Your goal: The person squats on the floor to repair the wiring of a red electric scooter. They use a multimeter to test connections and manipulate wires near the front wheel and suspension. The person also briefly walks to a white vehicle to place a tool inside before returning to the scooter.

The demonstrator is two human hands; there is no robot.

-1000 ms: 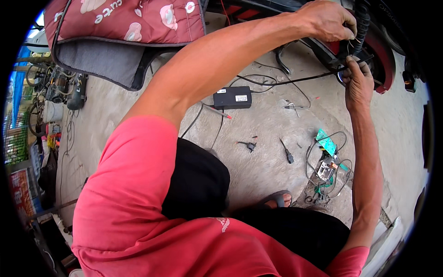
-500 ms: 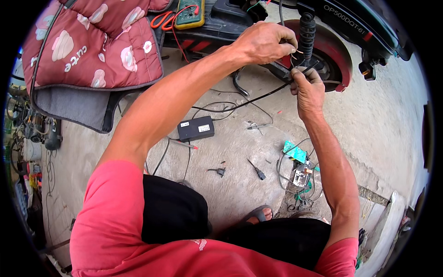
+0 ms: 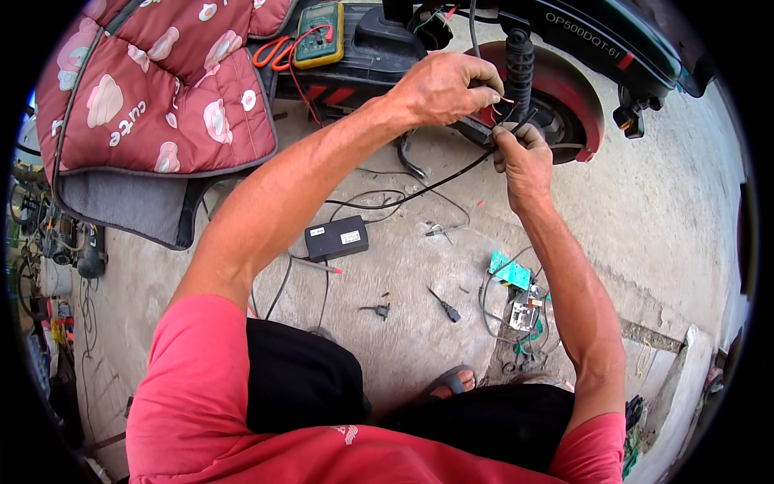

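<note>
My left hand [image 3: 447, 87] is raised beside the rear wheel [image 3: 588, 117] of a black-and-red electric scooter [image 3: 383, 68], fingertips pinched on thin exposed wires [image 3: 508, 100]. Just below it, my right hand [image 3: 524, 165] grips a black cable [image 3: 419, 192], which runs down and left across the ground. A coiled black shock absorber [image 3: 518, 68] stands behind both hands. A yellow-and-green multimeter [image 3: 318, 36] with red leads lies on the scooter's deck, left of my left hand.
A pink padded cover [image 3: 141, 97] hangs at upper left. On the concrete [image 3: 411, 339] lie a black power adapter [image 3: 335, 238], loose plugs [image 3: 449, 310], probes and a green circuit board [image 3: 510, 269] among tangled wires. Machinery [image 3: 85, 242] stands at far left.
The view has shifted, bringing the scooter deck and multimeter into sight and moving both hands toward the picture's middle. They remain close together on the wires and cable.
</note>
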